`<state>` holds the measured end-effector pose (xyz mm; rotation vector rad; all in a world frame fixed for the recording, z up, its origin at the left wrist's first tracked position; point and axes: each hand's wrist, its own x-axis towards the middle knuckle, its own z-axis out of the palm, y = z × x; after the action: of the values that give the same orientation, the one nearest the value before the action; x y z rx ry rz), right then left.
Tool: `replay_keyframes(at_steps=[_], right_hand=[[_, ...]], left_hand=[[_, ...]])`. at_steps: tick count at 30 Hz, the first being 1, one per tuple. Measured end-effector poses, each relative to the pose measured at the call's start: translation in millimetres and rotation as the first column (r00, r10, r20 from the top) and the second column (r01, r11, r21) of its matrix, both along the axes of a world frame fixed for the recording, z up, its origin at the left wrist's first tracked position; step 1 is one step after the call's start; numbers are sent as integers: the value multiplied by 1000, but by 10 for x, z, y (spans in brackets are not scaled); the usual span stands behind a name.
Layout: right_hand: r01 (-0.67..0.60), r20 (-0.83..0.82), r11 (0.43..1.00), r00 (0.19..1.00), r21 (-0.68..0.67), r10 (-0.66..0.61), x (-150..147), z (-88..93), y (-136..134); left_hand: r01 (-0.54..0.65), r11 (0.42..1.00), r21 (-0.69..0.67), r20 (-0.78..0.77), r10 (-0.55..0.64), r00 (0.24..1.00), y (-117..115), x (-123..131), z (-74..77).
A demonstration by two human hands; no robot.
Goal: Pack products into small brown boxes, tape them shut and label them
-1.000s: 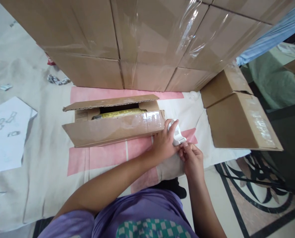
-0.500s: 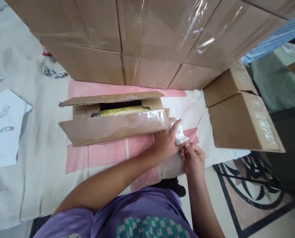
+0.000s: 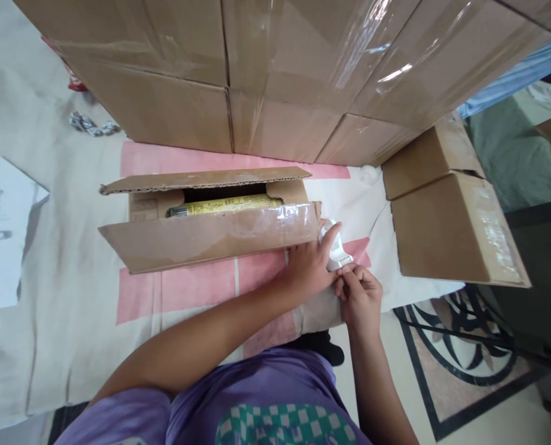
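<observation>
My left hand (image 3: 310, 259) is wrapped round a white tape dispenser (image 3: 337, 250), just off the right end of an open cardboard box (image 3: 210, 238). Close beside the dispenser's cutter end, my right hand (image 3: 361, 290) has its thumb and fingertips pinched together. What sits in that pinch is too small to make out. The box lies low on the cloth with two long flaps raised. Inside it, a yellow printed packet (image 3: 233, 204) shows between the flaps.
Taped cardboard boxes (image 3: 284, 80) are stacked behind the open box. Another carton (image 3: 442, 228) stands to the right near the bed's edge. A sheet of paper with drawings (image 3: 1, 228) and a twisted patterned cloth band (image 3: 92, 125) lie on the left. Patterned floor (image 3: 474, 358) shows at lower right.
The view has shifted slightly. Both hands stay at the dispenser in nearly the same pose, and the open box has not visibly moved on the cloth.
</observation>
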<state>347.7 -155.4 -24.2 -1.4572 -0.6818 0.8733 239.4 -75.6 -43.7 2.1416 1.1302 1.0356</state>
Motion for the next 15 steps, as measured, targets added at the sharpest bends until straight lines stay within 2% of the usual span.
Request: replay_keyframes(at_steps=[3,11,15], right_hand=[[-4,26,1000,1000,21,3,-18,-31,-33],[14,137,977,990,213,-44,-95,-65,-99],[7,151,958,987,287,-52,-66,-98,-112]], left_hand=[[1,1000,5,-1,-1,1000,-1,-7,2],[-4,1000,-17,-22,3,1000,-36,-15,39],[4,1000,-11,20,-4,1000,-59,-39,65]])
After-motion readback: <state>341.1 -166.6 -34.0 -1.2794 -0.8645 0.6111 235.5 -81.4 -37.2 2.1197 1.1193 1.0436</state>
